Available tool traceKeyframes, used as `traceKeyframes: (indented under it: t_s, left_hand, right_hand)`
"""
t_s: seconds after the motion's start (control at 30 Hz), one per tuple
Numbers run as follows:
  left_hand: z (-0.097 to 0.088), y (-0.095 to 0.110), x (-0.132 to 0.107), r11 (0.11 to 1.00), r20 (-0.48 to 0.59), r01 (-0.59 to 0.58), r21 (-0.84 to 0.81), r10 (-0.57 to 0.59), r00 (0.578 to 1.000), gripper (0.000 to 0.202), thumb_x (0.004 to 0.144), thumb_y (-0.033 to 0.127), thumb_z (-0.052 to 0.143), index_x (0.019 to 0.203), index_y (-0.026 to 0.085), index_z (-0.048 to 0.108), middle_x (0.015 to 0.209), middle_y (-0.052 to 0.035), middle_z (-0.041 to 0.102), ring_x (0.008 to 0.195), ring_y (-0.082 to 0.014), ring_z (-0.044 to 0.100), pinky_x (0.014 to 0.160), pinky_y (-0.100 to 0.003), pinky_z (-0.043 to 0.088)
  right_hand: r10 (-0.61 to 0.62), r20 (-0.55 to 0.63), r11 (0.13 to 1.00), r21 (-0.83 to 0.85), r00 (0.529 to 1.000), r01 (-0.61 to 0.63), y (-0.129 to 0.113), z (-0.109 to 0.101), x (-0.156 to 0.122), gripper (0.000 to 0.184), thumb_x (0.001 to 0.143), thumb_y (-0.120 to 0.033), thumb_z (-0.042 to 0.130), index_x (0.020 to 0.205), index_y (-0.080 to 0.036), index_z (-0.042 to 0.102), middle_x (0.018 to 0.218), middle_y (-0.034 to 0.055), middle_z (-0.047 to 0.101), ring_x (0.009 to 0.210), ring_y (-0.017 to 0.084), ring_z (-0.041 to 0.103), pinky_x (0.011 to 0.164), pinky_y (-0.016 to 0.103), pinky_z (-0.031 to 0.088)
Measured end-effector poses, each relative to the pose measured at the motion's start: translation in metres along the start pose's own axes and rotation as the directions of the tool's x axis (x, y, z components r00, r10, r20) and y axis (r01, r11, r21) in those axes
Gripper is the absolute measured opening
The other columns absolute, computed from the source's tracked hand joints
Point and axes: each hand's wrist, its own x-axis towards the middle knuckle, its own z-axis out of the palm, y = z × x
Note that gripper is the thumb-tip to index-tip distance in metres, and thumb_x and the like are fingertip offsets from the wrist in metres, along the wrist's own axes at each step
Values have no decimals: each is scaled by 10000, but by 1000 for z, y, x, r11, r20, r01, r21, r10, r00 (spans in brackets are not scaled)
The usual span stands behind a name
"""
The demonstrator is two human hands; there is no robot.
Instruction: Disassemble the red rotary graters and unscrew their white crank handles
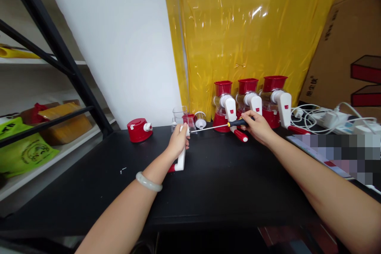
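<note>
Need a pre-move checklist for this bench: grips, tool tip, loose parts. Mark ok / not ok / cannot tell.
1. Left hand gripping the white plastic crank with a red grip: ok.
2. Right hand holding the long screwdriver with a black-and-yellow handle: ok.
3. Screwdriver tip seated in the crank: cannot tell; it points at the crank's upper end, but contact is too small to make out.
4. Round red plastic base on the black tabletop, apart from both hands: ok.
5. Clear plastic housing in full view: not ok; the left hand covers part of it.
</note>
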Motion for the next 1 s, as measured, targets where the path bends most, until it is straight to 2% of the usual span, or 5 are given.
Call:
traceKeyframes:
  t_s: [0.33,0.57,0.7,0.83,1.0]
  left_hand:
    - [1,-1,0,1000,-10,22,12,-22,1000,298,932,504,414,898,213,467,636,38,507,395,-74,444,352,-170,382]
    - [1,-2,1,999,-4,48,8,-48,999,287,941,490,403,893,215,468,630,41,499,393,-75,440,348,-168,379]
    - [1,-2,1,999,-11,47,-8,-47,999,286,944,488,405,899,212,465,625,43,499,389,-69,434,352,-164,377]
    - [1,-2,1,999,-24,48,-8,-48,999,283,943,486,412,896,212,462,628,41,497,389,-72,435,349,-167,372]
    - [1,-4,2,998,-30,61,9,-61,998,293,941,501,413,883,217,460,626,43,499,391,-71,438,353,-165,371]
  right_hand:
    - [-41,-11,981,-192,999,38,2,-5,3,381,714,-558,720,747,-202,585,624,-4,593,483,110,535,454,246,449]
    - [7,-19,996,-94,1000,-9,0,1,1,224,694,-382,721,738,-206,590,703,-2,608,586,120,566,538,255,489]
    - [33,-8,997,-72,999,-33,-1,1,2,196,685,-358,701,743,-207,589,761,4,616,683,144,596,622,285,521]
    - [0,65,951,-308,998,20,0,-8,3,201,799,-412,597,822,-212,606,769,6,632,683,161,621,691,329,523]
    - [-51,114,830,-548,992,105,-3,-12,1,277,890,-437,455,813,-213,599,602,-13,568,545,149,545,591,302,457]
